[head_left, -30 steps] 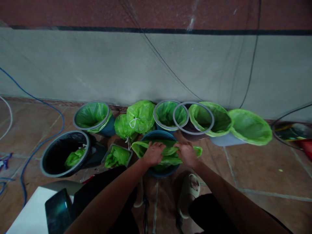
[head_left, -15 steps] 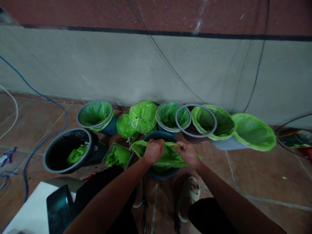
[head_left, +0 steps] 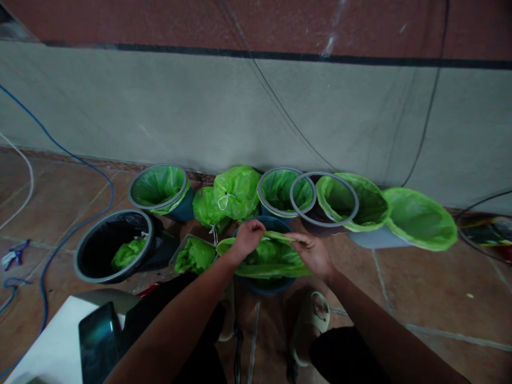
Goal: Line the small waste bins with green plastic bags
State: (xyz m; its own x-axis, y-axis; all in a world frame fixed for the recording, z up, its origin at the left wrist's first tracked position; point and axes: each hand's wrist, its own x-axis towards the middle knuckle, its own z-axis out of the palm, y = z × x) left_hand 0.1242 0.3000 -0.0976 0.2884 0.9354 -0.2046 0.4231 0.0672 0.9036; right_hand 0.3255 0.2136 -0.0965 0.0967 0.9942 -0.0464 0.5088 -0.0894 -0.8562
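Note:
A green plastic bag (head_left: 270, 269) hangs over a blue bin (head_left: 267, 288) between my feet, its mouth stretched wide. My left hand (head_left: 248, 237) pinches the far edge of the bag. On the same edge, to the right, my right hand (head_left: 311, 253) grips the plastic between thumb and fingers. More green plastic lies bunched inside the bag. Just left of the bin stands a small container (head_left: 181, 246) with crumpled green plastic (head_left: 196, 255) in it. Behind it sit two tied green bags (head_left: 237, 192) with white strings.
Lined bins (head_left: 158, 205) and a loose grey ring (head_left: 294, 200) stand along the wall. A black-lined bin (head_left: 90, 269) tilts at left. A phone (head_left: 98, 341) rests on a white surface (head_left: 52, 346) at lower left. A blue cable (head_left: 74, 229) crosses the floor.
My left hand has shifted slightly left and up along the bag's edge, and the right hand slightly right. The bag's mouth now gapes wider, showing more of the plastic inside.

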